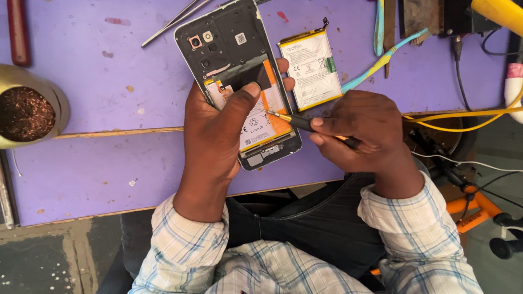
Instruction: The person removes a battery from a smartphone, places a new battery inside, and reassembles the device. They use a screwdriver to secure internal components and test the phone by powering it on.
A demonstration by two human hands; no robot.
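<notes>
**Opened phone held in one hand, tool tip at its battery**

Here the left hand [213, 129] cradles a slim black smartphone with its back cover off [237, 80], gripping it from the side edges, thumb lying across the white-and-orange battery seated inside [258, 121]. The phone sits tilted over the front of the purple counter [82, 86]. It looks light and stiff, but the exposed boards and the soft battery pouch seem fragile; the frame edges appear the safest place to hold, as the hand does.

The right hand [360, 130] is closed around a thin black-handled tool with a yellow collar [300, 122], pen-fashion, its tip touching the battery's right edge. Both wrists come up from the lap, checked sleeves pulled back.

A second loose white battery with yellow border [311, 68] lies on the counter just beside the phone, metal tweezers [182, 13] further back.
</notes>
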